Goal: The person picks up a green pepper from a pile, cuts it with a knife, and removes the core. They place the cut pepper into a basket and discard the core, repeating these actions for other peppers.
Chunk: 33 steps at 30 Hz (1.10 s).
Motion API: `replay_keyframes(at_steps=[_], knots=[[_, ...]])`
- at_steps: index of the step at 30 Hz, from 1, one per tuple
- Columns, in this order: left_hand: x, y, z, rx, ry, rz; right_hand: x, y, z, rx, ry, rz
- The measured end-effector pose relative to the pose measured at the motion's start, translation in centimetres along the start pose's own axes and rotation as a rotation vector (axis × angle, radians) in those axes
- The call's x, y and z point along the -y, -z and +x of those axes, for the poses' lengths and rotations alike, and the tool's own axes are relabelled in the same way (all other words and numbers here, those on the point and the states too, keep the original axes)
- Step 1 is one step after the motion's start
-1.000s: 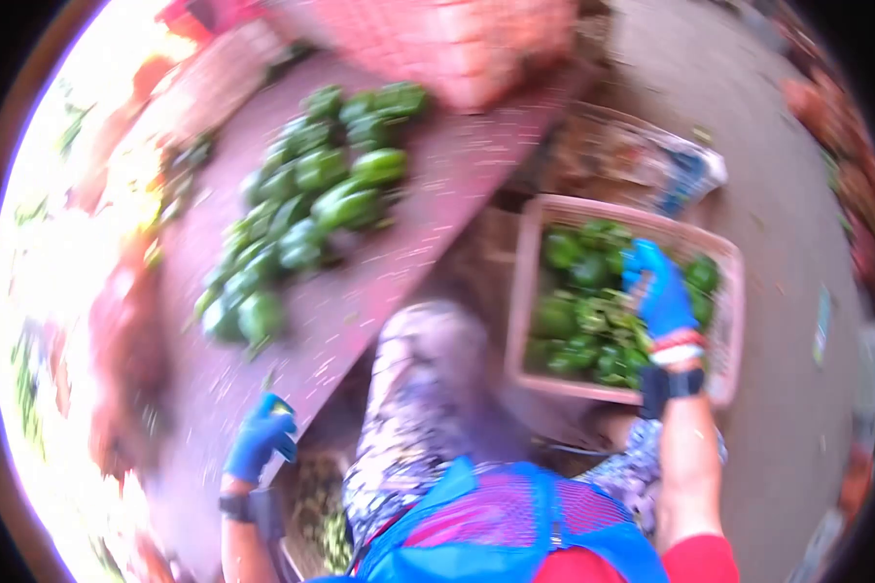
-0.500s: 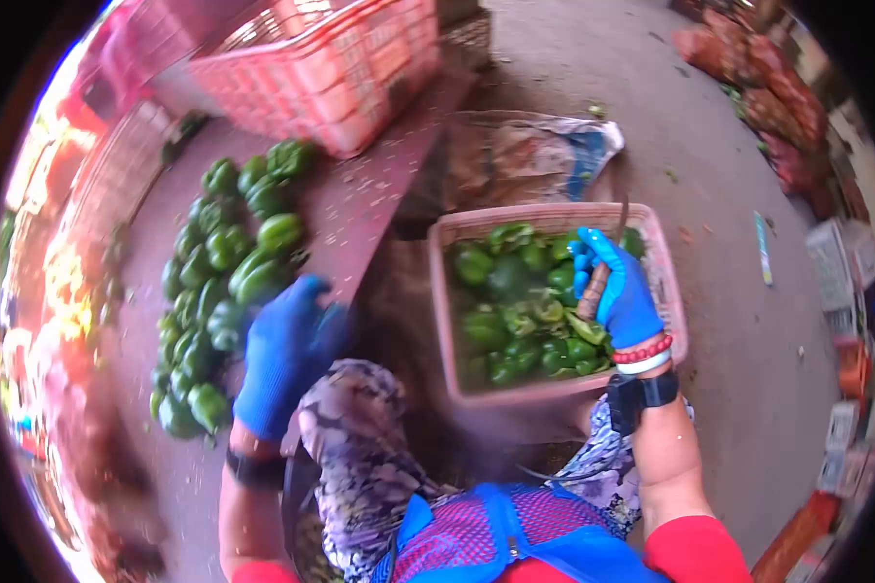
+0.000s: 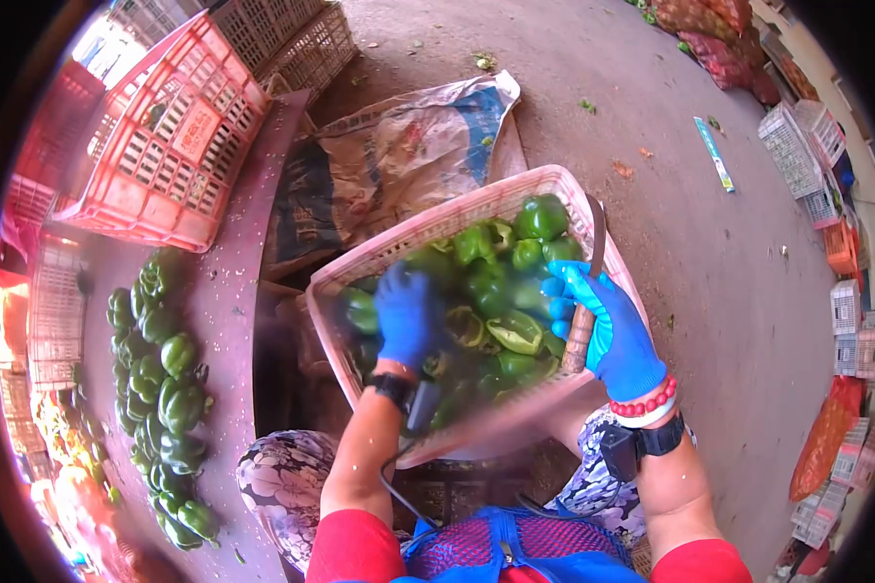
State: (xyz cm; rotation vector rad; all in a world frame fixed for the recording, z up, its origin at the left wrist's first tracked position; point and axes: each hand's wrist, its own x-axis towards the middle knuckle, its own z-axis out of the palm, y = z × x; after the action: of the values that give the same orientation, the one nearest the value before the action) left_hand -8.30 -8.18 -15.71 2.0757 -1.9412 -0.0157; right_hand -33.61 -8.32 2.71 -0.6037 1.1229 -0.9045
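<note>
We find the glossy green bell peppers [image 3: 486, 287] inside the pale-pink rectangular plastic basket [image 3: 437, 223], between both hands, the blurred blue-gloved left hand [image 3: 405, 316] directly over them, its grip indeterminable, while the blue-gloved right hand [image 3: 617, 335] holds a brown-handled, dark-bladed knife [image 3: 578, 340] pointing forward.

Far left: pink-red plastic crate [image 3: 196, 128] with slatted sides, at far end of purplish desk [image 3: 238, 301]. Brown-grey crates [image 3: 272, 39] just behind it. Crumpled brown sack [image 3: 389, 160] with blue patch, right of desk. Right: slim green-white strip [image 3: 715, 155] on grey floor [image 3: 739, 321]; brown scrap [image 3: 622, 170] nearer middle. Far right: filled mesh sacks [image 3: 719, 58], pale crates [image 3: 790, 151], orange crate [image 3: 839, 248]. Near right: long orange sack [image 3: 826, 447], more pale crates [image 3: 826, 496] beside it.
</note>
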Motion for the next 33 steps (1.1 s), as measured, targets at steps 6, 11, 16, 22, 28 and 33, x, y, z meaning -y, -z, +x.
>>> replay_keyframes(at_steps=[6,11,16,22,28,33], knots=[[-0.8,-1.0,0.2,0.115,0.187,-0.181,0.3,1.2,-1.2,0.009,0.025,-0.039],[-0.9,-3.7,3.2,0.054,-0.161,0.013,0.6,1.8,-2.0,-0.021,0.076,-0.054],[0.0,-1.5,2.8,0.216,0.01,-0.064,0.9,2.5,-2.5,-0.037,0.078,-0.065],[-1.0,-3.5,8.1,0.531,0.136,0.103,1.4,2.3,-2.9,-0.025,0.08,-0.044],[-5.6,0.6,9.1,0.502,-0.054,0.283,2.0,2.7,-3.7,-0.014,0.105,-0.064],[-8.5,-5.0,9.8,0.397,-0.021,-0.065,1.6,3.3,-3.3,-0.025,0.12,-0.079]])
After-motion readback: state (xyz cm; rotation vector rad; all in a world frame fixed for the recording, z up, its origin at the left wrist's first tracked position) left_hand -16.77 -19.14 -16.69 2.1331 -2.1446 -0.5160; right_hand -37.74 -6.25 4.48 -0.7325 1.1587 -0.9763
